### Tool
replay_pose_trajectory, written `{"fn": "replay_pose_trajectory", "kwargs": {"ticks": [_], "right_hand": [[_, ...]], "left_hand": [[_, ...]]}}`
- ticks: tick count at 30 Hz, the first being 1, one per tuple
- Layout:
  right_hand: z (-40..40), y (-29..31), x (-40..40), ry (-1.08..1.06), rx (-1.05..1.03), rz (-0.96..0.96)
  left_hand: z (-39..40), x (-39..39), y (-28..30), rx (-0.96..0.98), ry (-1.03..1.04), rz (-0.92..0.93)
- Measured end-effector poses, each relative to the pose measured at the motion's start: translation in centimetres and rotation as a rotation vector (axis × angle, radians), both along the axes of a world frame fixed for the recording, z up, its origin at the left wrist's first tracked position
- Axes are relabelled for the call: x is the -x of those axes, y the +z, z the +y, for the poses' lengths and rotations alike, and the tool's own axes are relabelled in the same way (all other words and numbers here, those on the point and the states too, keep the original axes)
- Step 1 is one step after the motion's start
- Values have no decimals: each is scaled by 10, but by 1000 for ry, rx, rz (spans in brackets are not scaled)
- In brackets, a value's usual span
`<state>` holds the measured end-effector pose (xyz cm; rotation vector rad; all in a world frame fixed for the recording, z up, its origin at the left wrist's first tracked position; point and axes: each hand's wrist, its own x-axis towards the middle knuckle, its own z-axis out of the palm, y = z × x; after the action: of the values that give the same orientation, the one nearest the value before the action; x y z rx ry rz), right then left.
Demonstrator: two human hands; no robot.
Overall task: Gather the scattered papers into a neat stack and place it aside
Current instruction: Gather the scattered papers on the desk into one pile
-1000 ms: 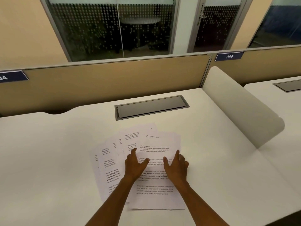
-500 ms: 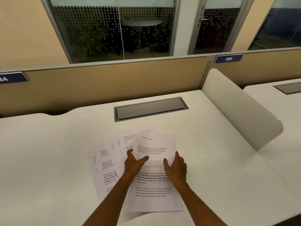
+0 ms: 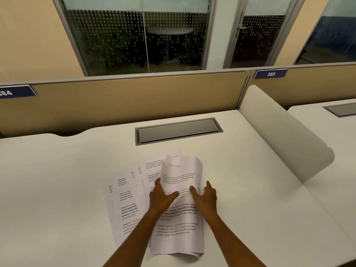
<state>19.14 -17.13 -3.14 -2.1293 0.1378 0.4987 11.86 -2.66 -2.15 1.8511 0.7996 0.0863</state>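
Fingers (image 3: 209,186) of both hands are half-curled, pinching the limp white printed paper sheets (image 3: 179,189) by their side edges; we're gripping lightly, mid-tabletop (image 3: 57,180).

Papers (image 3: 163,199) lie fanned on the desk (image 3: 57,189) — behind them (centred) a hatch (image 3: 178,131).

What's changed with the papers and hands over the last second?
Both hands have closed in on the top sheets: the left hand and right hand now pinch their side edges and the far end has lifted and curled up off the desk. The fanned sheets to the left lie as before.
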Motion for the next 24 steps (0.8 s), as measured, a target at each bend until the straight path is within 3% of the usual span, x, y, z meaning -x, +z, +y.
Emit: {"fn": "replay_pose_trajectory", "kwargs": {"ticks": [9,19,24], "right_hand": [[2,-6,-17,-6,-199,188],[-14,4,-37,81,-42,8],[-9,5,-46,101,-22,-15]], "left_hand": [[5,5,-5,37,-6,-24],[11,11,-11,40,39,-10],[25,18,-20,-106,110,71]]}}
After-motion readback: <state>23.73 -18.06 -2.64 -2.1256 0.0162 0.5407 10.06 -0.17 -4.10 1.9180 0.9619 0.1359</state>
